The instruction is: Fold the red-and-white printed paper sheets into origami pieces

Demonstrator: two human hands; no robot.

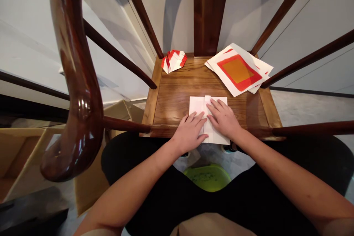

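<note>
A white sheet of folded paper [197, 104] lies at the front edge of the wooden chair seat [174, 99], its near end jutting past the edge. A raised folded strip runs down its middle. My left hand [190, 131] rests flat on the paper's left half, fingers spread toward the strip. Across the strip, my right hand [223, 118] lies on the right half with its fingers stretched out. Both hands press on the paper without gripping it. At the seat's back left sits a folded red-and-white paper piece [174, 61].
Several white sheets with red and orange squares [239, 72] are stacked at the seat's back right. Dark wooden spindles and a curved armrest [74, 81] surround the seat. A green basin [208, 177] stands on the floor below, and cardboard boxes [88, 180] are at the left.
</note>
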